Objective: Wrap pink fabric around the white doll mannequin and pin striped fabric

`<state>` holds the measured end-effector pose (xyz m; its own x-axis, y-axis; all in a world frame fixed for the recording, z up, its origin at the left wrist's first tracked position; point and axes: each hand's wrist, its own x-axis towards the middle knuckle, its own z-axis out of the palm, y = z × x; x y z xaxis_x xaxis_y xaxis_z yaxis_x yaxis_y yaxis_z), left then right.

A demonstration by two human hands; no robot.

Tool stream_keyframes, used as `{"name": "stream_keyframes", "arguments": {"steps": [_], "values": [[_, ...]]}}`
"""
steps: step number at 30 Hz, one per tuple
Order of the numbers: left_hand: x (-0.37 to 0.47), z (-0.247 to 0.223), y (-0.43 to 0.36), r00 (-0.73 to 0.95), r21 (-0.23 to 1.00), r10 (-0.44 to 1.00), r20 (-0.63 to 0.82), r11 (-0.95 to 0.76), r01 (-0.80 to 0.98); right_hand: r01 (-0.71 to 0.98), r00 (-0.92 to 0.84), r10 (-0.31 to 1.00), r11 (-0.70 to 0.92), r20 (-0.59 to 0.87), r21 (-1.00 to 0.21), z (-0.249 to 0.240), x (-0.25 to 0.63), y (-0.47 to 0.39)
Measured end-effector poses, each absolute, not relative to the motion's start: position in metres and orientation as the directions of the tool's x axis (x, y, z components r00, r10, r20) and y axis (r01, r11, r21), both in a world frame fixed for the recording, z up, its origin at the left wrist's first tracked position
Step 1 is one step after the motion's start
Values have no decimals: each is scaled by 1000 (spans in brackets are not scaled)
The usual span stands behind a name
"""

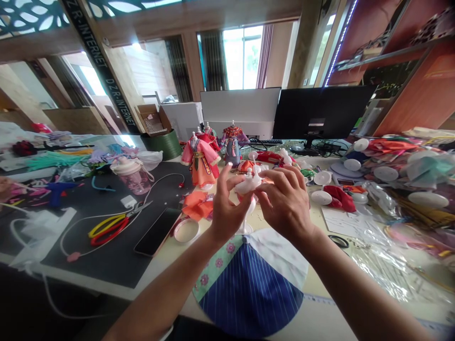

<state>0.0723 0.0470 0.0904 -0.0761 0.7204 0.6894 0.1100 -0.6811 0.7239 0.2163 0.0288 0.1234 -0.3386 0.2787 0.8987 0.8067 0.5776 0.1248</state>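
Both hands are raised over the middle of the table, around a small white doll mannequin (pixel 249 183). My left hand (pixel 230 208) grips its left side, the thumb and fingers pressed to the torso. From the other side, the bent fingers of my right hand (pixel 286 203) pinch at its upper part; what exactly lies under the fingertips is hidden. Below the hands a white stand (pixel 245 228) shows in part. A round cloth piece (pixel 252 284) with blue striped, white and green flowered sections lies flat under my wrists.
Dressed doll mannequins (pixel 201 161) stand behind the hands. Yellow-and-red-handled pliers (pixel 110 227), a phone (pixel 158 232), a pink cup (pixel 131 175) and a tape roll (pixel 186 230) are at left. White round bases and fabric (pixel 341 196) pile up at right. Monitors (pixel 320 113) stand behind.
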Motion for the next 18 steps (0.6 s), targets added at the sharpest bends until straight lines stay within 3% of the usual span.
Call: {"name": "stream_keyframes", "arguments": {"steps": [12,18], "values": [[70,91,47,-65,704,702,709,-699,121,760,-272,354,649,895,-26,128,221,34],[71,89,48,-46,693,694,718,-709,129,577,-183,555,729,812,-368,133,219,38]]}}
